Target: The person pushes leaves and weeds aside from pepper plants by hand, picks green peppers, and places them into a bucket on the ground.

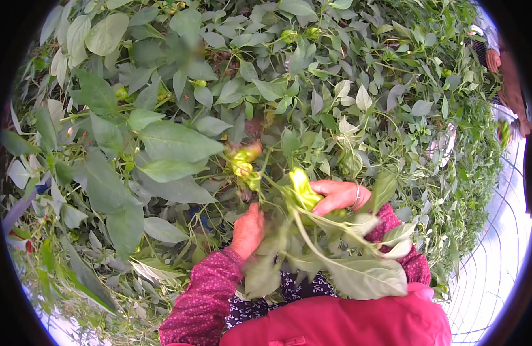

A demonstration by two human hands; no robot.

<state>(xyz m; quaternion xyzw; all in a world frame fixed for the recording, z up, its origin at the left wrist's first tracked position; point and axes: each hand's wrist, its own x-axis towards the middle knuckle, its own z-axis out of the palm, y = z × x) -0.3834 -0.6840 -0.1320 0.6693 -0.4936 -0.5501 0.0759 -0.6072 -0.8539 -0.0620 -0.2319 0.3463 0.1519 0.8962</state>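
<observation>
My right hand (341, 195), with a ring on one finger, is closed around a light green pepper (304, 188) among the stems of a pepper plant. Several leafy stems (313, 246) cross in front of my right sleeve, blurred in places. Left of it, my left hand (248, 227) is raised among the stems, its fingertips partly hidden, so its hold cannot be made out. Just above my left hand hangs a cluster of yellow-green peppers (244, 166), some with brownish patches.
Dense pepper plants (175, 142) surround my hands, with more small green peppers (288, 36) farther off. At the upper right, another person's hand (493, 59) shows beside the foliage. White sheeting (486, 259) with dark curved lines lies at the right edge.
</observation>
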